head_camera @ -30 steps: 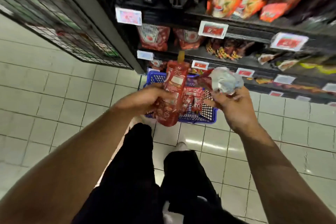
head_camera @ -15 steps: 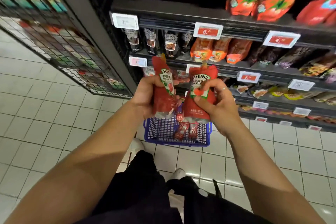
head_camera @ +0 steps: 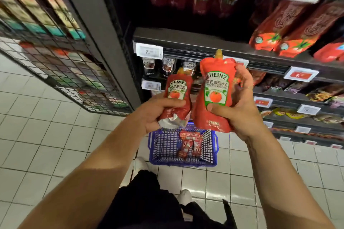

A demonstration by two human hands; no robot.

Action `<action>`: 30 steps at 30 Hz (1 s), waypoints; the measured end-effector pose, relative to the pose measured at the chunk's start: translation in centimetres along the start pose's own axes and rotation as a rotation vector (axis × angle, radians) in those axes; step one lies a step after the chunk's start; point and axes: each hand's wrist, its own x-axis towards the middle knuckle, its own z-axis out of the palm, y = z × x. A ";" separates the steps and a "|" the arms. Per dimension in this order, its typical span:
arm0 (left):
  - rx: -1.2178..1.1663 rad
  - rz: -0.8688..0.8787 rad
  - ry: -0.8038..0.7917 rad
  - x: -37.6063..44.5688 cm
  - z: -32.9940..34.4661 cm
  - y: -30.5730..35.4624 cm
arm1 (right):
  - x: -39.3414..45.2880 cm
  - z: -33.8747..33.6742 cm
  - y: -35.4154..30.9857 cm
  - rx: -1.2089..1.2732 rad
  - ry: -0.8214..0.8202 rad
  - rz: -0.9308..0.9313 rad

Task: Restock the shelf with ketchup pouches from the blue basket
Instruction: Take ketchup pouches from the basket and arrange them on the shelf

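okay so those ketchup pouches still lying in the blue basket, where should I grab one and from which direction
Come straight down from above: the blue basket is open-topped with mesh walls all round. The remaining pouches lie flat and bunched near its middle, so pinching across the narrower width of the top one's body seems best. Their spouts are too blurred to locate. Both the left hand and right hand already hold pouches.

head cam | one view | looks forward-down from above | near the hands, shelf front, floor tiles
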 end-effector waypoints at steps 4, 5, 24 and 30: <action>-0.064 0.063 -0.060 0.8 -3.0 3.3 | 1.9 2.5 -1.3 0.187 0.075 0.113; -0.059 0.073 -0.081 0.9 -3.4 4.3 | 2.4 3.1 -1.8 0.191 0.069 0.132; -0.149 0.101 0.103 -3.1 -0.3 12.1 | 21.6 1.2 -9.8 -1.088 -0.173 0.311; -0.216 0.146 0.161 -2.2 1.8 11.9 | 21.0 0.8 -10.8 -1.447 -0.038 -0.014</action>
